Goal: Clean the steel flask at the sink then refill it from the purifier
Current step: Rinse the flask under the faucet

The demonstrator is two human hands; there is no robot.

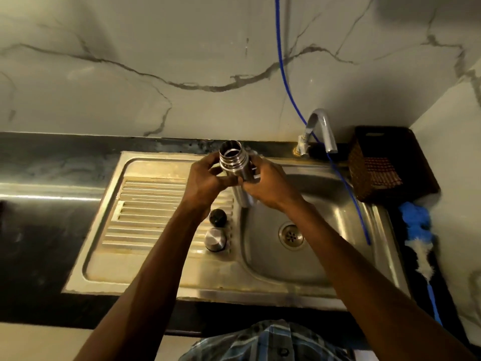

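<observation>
The steel flask (234, 162) is held above the sink's left edge, uncapped, its threaded mouth tilted up and away from me. My left hand (208, 175) grips its upper body from the left. My right hand (265, 181) grips it from the right, fingers curled round the middle. The flask's lower part shows between my wrists. Two caps lie on the drainboard below my left forearm: a black inner stopper (218, 217) and a steel outer cap (215, 240).
The steel sink basin (338, 251) with its drain (291, 235) lies to the right, the ribbed drainboard (145, 204) to the left. A tap (322, 128) stands at the back right, a blue hose (289, 87) hangs into the basin. A wicker basket (377, 168) and blue brush (419, 230) sit right.
</observation>
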